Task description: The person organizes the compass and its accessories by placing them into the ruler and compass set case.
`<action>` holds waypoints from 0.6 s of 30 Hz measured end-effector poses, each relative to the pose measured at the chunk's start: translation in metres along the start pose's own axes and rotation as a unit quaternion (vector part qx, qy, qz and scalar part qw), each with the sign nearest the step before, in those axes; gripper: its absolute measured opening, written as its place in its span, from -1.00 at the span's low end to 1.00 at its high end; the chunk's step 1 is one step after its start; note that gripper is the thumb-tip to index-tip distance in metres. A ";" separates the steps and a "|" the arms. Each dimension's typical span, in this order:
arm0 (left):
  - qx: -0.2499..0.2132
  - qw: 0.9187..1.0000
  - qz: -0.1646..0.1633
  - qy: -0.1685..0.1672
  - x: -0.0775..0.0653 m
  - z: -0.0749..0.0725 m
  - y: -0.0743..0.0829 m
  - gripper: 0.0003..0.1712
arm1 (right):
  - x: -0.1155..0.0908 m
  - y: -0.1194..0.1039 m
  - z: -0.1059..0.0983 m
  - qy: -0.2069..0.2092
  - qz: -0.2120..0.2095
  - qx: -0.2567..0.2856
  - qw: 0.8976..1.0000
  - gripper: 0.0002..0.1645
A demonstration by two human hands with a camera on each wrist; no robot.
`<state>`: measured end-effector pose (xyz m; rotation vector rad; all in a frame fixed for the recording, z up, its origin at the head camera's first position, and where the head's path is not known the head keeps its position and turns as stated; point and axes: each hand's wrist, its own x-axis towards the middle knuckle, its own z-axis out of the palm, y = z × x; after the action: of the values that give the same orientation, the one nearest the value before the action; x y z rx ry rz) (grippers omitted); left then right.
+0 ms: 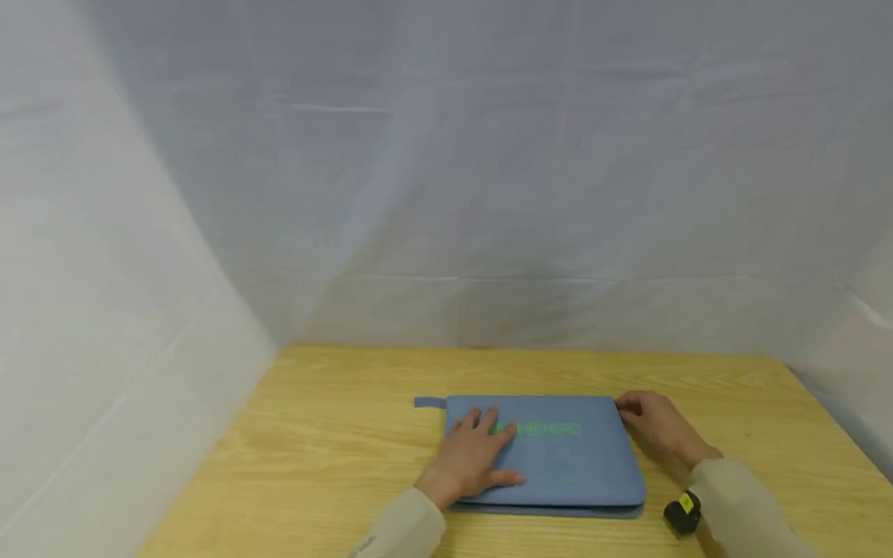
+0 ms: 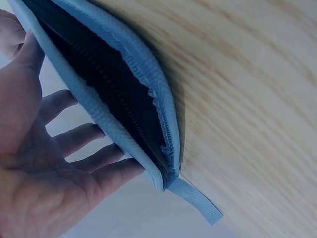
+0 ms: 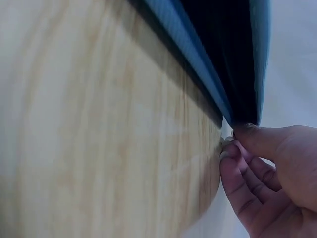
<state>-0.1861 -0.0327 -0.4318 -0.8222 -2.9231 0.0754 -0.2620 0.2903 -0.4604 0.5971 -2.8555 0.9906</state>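
A flat blue zippered case (image 1: 558, 465) with green lettering lies on the table. Its side facing me gapes, and the left wrist view shows zipper teeth (image 2: 114, 89) along the dark opening. My left hand (image 1: 470, 453) rests on the left part of the cover with fingers spread. At the far right corner, my right hand (image 1: 656, 422) pinches the end of the opening between thumb and fingers. In the right wrist view a small pale bit shows by the fingertips (image 3: 228, 154); the zipper pull itself is hidden. A fabric tab (image 1: 429, 402) sticks out at the far left corner.
The wooden table (image 1: 335, 434) runs back to a white sheet wall (image 1: 488, 194). Another white sheet (image 1: 105, 310) borders the left side. A black round object with a yellow label (image 1: 682, 513) is beside the right sleeve (image 1: 739, 504).
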 end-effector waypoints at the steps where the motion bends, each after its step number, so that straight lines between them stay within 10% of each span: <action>1: 0.001 1.000 0.001 0.001 0.000 -0.001 0.001 -0.15 | -0.001 0.001 -0.001 0.002 0.004 0.003 1.000 -0.81; 18: -0.012 1.000 0.012 -0.026 0.006 -0.003 0.006 -0.14 | -0.010 0.013 -0.017 -0.009 -0.016 -0.037 0.999 -0.88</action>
<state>-0.1874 -0.0243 -0.4289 -0.8709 -2.9685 0.0651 -0.2586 0.3135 -0.4568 0.6469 -2.8729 0.8759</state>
